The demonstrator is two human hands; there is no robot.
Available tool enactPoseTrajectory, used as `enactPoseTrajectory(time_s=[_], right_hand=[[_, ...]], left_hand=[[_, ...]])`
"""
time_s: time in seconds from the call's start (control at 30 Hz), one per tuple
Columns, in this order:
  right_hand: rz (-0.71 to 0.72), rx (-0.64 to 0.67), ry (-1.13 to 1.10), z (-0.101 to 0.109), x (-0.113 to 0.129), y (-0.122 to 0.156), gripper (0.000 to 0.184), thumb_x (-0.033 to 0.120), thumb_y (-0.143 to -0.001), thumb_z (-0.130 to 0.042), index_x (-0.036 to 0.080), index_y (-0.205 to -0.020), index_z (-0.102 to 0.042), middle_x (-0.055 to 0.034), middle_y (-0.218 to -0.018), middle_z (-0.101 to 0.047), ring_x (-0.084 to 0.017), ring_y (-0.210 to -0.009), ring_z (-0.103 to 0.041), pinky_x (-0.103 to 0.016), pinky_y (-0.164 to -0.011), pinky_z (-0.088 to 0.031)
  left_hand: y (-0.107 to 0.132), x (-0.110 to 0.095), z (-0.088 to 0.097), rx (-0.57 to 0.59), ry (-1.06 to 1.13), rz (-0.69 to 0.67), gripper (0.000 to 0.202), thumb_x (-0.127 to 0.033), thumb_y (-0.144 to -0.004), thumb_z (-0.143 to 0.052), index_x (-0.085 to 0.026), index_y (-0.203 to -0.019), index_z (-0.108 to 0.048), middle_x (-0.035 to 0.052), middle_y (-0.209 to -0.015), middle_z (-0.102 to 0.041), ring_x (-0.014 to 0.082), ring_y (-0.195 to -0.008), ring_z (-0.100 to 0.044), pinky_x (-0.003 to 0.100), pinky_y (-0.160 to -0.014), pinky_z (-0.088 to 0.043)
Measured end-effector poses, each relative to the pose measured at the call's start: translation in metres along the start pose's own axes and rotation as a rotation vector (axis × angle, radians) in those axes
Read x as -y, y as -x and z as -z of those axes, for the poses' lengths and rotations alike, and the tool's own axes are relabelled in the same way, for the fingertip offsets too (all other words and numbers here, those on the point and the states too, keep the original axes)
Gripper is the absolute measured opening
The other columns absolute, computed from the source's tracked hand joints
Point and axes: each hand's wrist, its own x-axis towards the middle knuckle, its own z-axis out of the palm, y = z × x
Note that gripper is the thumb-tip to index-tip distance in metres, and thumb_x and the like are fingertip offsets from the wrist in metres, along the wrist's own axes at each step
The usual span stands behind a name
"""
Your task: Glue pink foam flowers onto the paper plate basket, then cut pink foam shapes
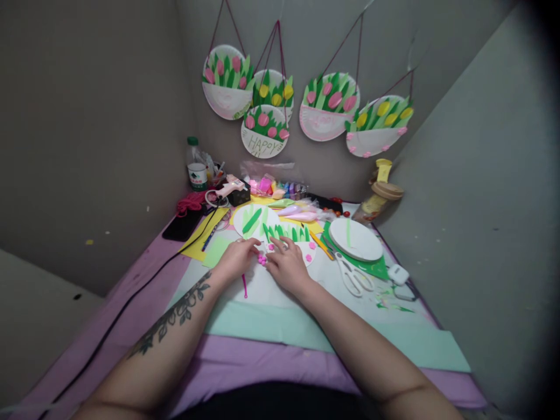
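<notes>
A small cluster of pink clay balls [262,259] sits between my two hands in the head view. My left hand [238,258] is at its left, fingers bent and drawn together; what they hold, if anything, is hidden. My right hand [289,263] rests over a white paper plate pocket [301,254] with pink clay flowers, its fingers spread and its thumb beside the balls. Green paper leaves [286,233] stand up along the pocket's top edge. Below my left hand lies a thin pink clay tool [244,286].
White scissors [352,275], a yellow cutter [321,245] and stacked paper plates [356,239] lie at the right. Behind are a plate with green strips [238,220], a pink glue gun [231,185] and a bottle [196,169]. A black cable [144,286] crosses the left side.
</notes>
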Motion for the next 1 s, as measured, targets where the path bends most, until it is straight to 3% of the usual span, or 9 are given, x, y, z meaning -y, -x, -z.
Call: enactPoseTrajectory(time_s=[0.8, 1.0], right_hand=[[-0.009, 0.019, 0.000, -0.010, -0.001, -0.005, 0.012, 0.028, -0.083, -0.064, 0.027, -0.088, -0.075, -0.0050, -0.134, -0.054, -0.035, -0.126, -0.037, -0.054, -0.096, -0.036], [0.008, 0.009, 0.000, -0.004, -0.003, -0.003, 0.013, 0.019, -0.082, -0.062, 0.024, -0.085, -0.074, -0.0060, -0.134, -0.054, -0.035, -0.126, -0.038, -0.054, -0.095, -0.036]], left_hand=[[0.001, -0.004, 0.004, 0.035, 0.015, 0.017, 0.036, -0.012, -0.082, -0.044, -0.021, -0.113, -0.060, 0.0013, -0.089, -0.074, 0.0206, -0.093, -0.061, 0.030, -0.081, -0.044], [-0.001, -0.002, 0.010, 0.000, 0.015, 0.052, 0.038, -0.010, -0.081, -0.043, -0.020, -0.112, -0.061, 0.0031, -0.094, -0.073, 0.0189, -0.093, -0.063, 0.029, -0.084, -0.045]])
